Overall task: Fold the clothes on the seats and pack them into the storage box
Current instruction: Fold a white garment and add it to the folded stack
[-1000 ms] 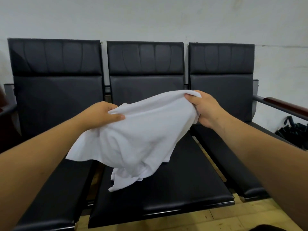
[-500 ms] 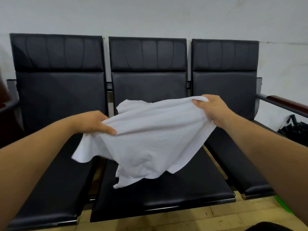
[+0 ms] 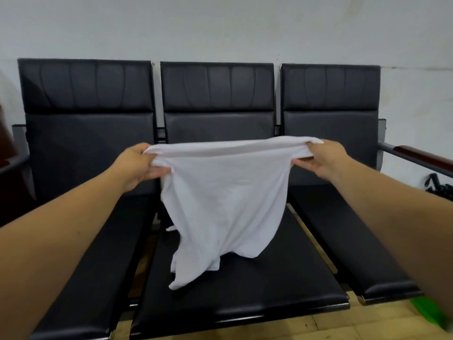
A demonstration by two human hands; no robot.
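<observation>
Since half a second ago both hands have moved apart and risen a little, so the white garment [image 3: 225, 200], which hung bunched and slanted, now hangs spread between them with its top edge pulled nearly level. The left hand [image 3: 137, 165] grips the garment's upper left corner, its fingers [image 3: 159, 171] curled under a gathered bunch of cloth and the thumb on top. The right hand [image 3: 323, 160] grips the upper right corner the same way, its fingers tucked beneath the fabric. The cloth drapes down in front of the middle seat [image 3: 257, 298] of a row of three black padded seats. Its lower folds trail onto or just above the cushion, and I cannot tell which. The left seat [image 3: 81, 253] and right seat [image 3: 343, 241] stand just beside the middle one, all three backed against a pale wall [image 3: 220, 25]. A wooden armrest [image 3: 424, 159] juts out at the far right, with a dark object [image 3: 438, 187] below it and something bright green [image 3: 426, 314] on the floor [image 3: 269, 326] near the right seat's front corner.
</observation>
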